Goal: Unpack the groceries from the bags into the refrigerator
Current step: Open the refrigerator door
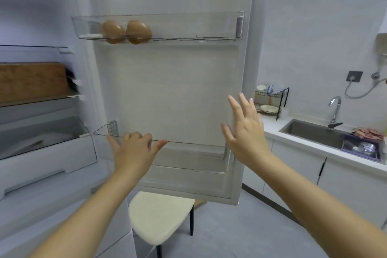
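Two brown eggs [114,31] sit side by side in the top door shelf [199,27], near its left end. The clear wall in front keeps them from rolling out when the refrigerator door [167,90] swings. The door stands wide open, so both door shelves are easy to reach.

The left hand [134,148] grips the front rim of the bottom door shelf [199,145] — its fingers curl over the thin clear edge and the thumb lies along it. I think it holds on there to steady the shelf or the door. The right hand [245,132] is held up flat with its fingers spread. It holds nothing and is right by the outer edge of the door. I cannot tell if it touches the door. It may be there to stop the door from swinging.

Inside the refrigerator [31,16], on the left, a brown box [31,79] lies on a shelf above a drawer [52,161]. The bags are not in view, and neither hand carries any food — so I think more must be fetched next. A white chair [159,216] stands under the door, and a sink [314,134] is off to the right.
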